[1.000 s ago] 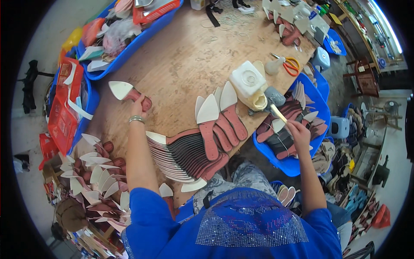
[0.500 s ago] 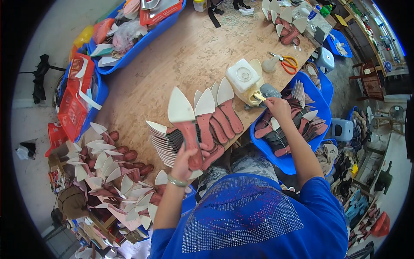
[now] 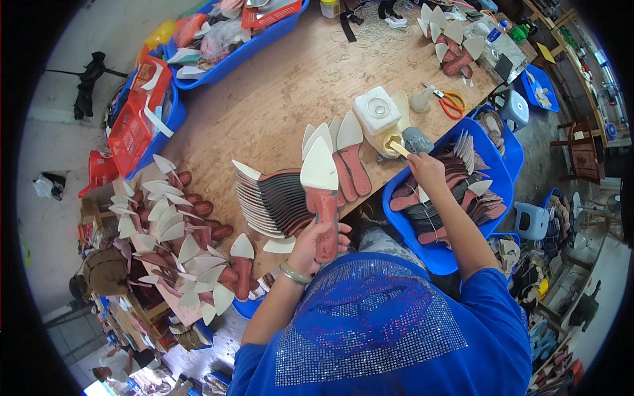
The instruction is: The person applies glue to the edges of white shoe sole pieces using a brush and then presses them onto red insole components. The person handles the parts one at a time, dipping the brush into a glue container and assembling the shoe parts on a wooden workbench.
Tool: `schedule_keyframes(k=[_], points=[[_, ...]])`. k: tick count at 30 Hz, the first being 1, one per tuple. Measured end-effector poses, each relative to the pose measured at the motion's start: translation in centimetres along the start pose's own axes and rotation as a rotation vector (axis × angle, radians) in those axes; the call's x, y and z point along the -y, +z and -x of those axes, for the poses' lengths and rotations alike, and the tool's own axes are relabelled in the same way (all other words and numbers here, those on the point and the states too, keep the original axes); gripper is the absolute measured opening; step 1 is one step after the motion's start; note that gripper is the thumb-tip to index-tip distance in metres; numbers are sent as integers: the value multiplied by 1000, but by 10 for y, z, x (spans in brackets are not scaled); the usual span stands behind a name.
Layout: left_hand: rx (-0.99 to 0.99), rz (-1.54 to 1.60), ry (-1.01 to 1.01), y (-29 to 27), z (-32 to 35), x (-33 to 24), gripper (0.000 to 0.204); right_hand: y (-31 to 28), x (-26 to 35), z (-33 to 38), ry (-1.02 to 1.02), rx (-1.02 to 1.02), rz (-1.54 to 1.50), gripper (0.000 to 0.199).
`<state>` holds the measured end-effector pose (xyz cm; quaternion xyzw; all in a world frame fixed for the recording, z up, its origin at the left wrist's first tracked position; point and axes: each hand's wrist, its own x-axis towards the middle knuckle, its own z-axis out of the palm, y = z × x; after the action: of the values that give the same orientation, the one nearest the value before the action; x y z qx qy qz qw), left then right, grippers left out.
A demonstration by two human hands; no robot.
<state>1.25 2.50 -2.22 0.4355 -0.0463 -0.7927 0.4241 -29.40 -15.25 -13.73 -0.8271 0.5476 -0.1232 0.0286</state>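
Observation:
My left hand (image 3: 309,245) holds a shoe insole (image 3: 323,201) upright by its heel end; the insole is reddish-brown with a pointed white toe. Just behind it, more insoles (image 3: 351,155) lie overlapped on the table. A fanned stack of insoles (image 3: 274,198) with dark edges is to their left. In my right hand (image 3: 428,169) is a flat pale stick (image 3: 399,149). Its far end meets the yellowish, cut-open mouth of a white plastic container (image 3: 377,113), where the tip is hidden. A grey rounded object (image 3: 417,140) sits beside this mouth.
A blue tub (image 3: 441,263) of bundled insoles stands at the table's right edge. Orange-handled pliers (image 3: 452,104) and a whitish bulb-shaped bottle (image 3: 420,100) lie beyond the container. Many loose insoles (image 3: 173,221) pile up at left. Blue bins (image 3: 228,69) stand at the far left.
My left hand has shifted right and nearer my body with the insole. My right hand and the stick stay by the container, with more of the stick showing. The whole view has turned slightly.

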Motion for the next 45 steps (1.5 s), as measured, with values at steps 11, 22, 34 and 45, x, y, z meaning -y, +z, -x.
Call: schedule_keyframes(k=[11, 22, 34, 45], points=[[-51, -33, 45, 17, 1, 11, 34, -15, 5, 21, 1236, 446, -1786, 22], [-17, 93, 134, 20, 41, 4, 29, -99, 133, -10, -576, -50, -560, 10], [-62, 216, 295, 9, 100, 26, 29, -102, 206, -31, -844, -80, -615, 9], [-141, 346, 448, -33, 166, 60, 27, -100, 278, -43, -565, -174, -901, 14]])
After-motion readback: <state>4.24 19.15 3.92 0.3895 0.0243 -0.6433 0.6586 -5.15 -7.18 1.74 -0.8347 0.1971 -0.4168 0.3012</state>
